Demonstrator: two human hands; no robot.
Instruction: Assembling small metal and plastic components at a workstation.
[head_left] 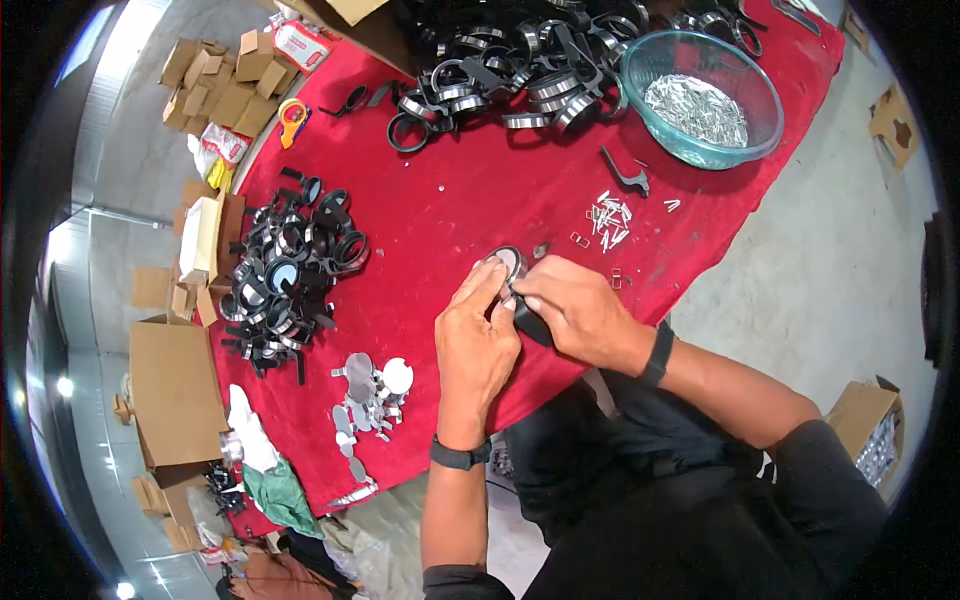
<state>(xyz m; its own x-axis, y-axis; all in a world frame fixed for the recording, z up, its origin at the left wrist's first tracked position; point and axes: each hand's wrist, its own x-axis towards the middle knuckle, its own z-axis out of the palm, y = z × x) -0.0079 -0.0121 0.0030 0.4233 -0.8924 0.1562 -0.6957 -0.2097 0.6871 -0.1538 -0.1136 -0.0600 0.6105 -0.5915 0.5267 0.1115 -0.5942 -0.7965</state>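
Observation:
Both hands are together near the table's front edge, on a black part (533, 324) with a round silver-rimmed end and a wide black handle. My left hand (475, 335) is closed about the round end, fingertips pressed on its rim. At the joint between ring and handle, my right hand (585, 305) pinches with thumb and forefinger; whatever small piece lies between them is hidden. Right of the hands lie loose metal pins (610, 222) and small wire clips (580, 240). Beyond those rests a curved black lever (627, 175).
A red-covered table (420, 215) bears a heap of black ringed parts (285, 275) at left and a larger heap (540, 70) at the back. A teal basin (640, 110) holds many metal pins. Grey and white discs (365, 385) lie front left. Cardboard boxes (178, 390) stand beyond the left edge.

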